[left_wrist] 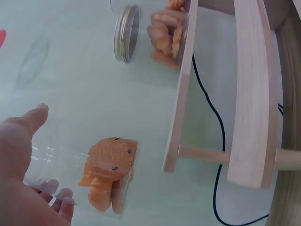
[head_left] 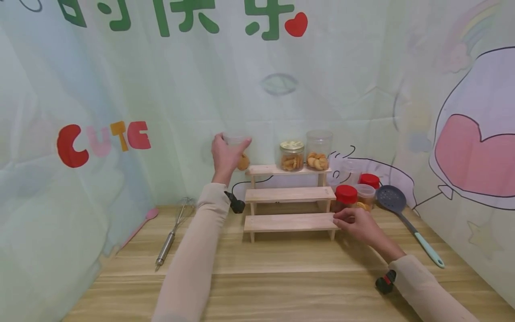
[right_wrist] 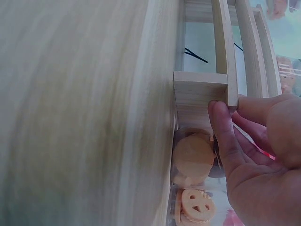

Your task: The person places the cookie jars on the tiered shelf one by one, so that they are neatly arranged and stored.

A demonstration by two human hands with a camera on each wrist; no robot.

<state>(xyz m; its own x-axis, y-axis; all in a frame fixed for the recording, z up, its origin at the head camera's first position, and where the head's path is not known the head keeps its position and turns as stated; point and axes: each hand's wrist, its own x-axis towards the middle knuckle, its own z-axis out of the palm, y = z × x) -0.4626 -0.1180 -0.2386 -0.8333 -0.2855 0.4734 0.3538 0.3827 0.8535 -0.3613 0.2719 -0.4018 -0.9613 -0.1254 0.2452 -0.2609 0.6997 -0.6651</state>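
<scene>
My left hand [head_left: 226,156] grips a clear jar [left_wrist: 70,157] round its upper part, just left of the top step of a three-step wooden shelf [head_left: 289,222]. Orange-brown cookies [left_wrist: 112,157] lie at the bottom of that jar, which is off the shelf in the air. With thumb and fingertips, my right hand [head_left: 362,226] pinches the right end of the shelf's lowest step. On the top step stand a cookie jar with a gold-rimmed lid [head_left: 292,157] and a taller clear jar of cookies [head_left: 319,150].
Right of the shelf cluster a red-lidded jar [head_left: 346,195], another red lid [head_left: 369,180] and a clear tub [head_left: 365,191]. A grey skimmer [head_left: 392,200] leans farther right. To the left are a whisk [head_left: 166,248] and a pink spoon [head_left: 151,214]. A printed cloth [head_left: 181,98] hangs behind.
</scene>
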